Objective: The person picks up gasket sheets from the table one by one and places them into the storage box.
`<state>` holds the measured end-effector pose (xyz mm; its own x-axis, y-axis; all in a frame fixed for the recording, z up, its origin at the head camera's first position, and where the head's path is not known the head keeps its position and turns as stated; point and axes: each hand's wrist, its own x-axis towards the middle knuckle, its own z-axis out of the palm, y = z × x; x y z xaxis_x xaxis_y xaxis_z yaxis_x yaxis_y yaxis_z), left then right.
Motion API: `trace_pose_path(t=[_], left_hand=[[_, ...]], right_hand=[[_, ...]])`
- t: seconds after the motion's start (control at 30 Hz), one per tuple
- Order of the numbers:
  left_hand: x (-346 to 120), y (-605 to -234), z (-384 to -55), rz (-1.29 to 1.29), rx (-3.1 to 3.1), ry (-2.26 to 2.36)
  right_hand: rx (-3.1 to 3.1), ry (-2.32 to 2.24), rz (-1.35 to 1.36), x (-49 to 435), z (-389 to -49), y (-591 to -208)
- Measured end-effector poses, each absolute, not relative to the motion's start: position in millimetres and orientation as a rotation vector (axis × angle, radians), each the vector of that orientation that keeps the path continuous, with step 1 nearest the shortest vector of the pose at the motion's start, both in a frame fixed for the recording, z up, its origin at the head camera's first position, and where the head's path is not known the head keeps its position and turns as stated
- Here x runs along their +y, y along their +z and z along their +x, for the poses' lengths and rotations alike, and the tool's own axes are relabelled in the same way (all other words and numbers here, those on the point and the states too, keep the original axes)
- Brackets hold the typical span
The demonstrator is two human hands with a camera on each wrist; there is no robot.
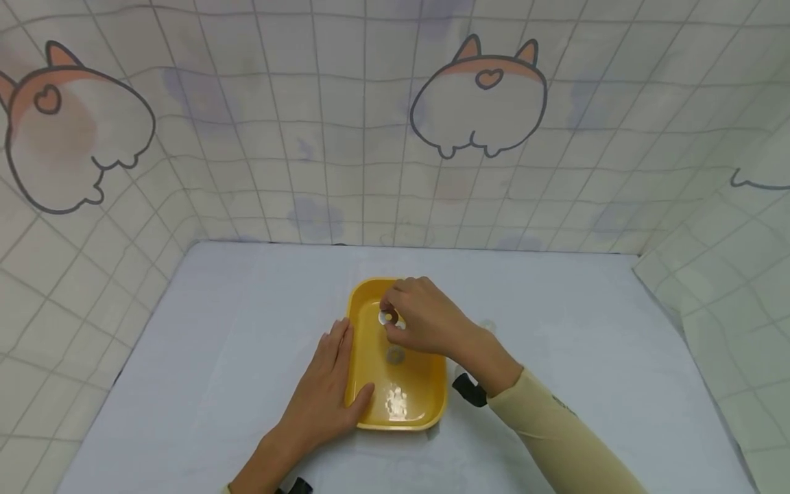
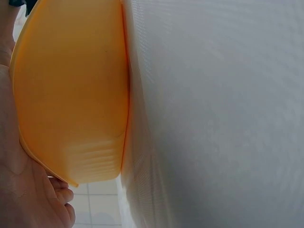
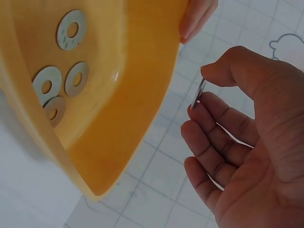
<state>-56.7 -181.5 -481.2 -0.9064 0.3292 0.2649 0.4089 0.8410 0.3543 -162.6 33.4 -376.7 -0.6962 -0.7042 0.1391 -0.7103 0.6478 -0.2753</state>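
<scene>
Washers [image 3: 71, 43] in yellow tray [image 1: 398, 381] — another washer [image 3: 198, 92] pinched by right grip [image 1: 426, 315], left grip [image 1: 324, 384] relaxed

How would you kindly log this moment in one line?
right grip: pinches metal washer | left grip: rests against yellow tray | inside tray: more washers

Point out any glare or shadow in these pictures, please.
Head view: bright glare on the yellow tray's near end; left wrist view: the white tabletop darkens toward the bottom; right wrist view: a small glint inside the tray, the right hand somewhat shaded.
</scene>
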Motion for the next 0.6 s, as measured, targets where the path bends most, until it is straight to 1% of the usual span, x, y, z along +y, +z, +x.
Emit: trace_pose_path(t=[0.6], left_hand=[[-179.9, -476.3, -56.9, -0.541, -2.873, -0.617]], right_hand=[[-2.900, 0.417, 1.207, 28.7, -160.7, -380.0]])
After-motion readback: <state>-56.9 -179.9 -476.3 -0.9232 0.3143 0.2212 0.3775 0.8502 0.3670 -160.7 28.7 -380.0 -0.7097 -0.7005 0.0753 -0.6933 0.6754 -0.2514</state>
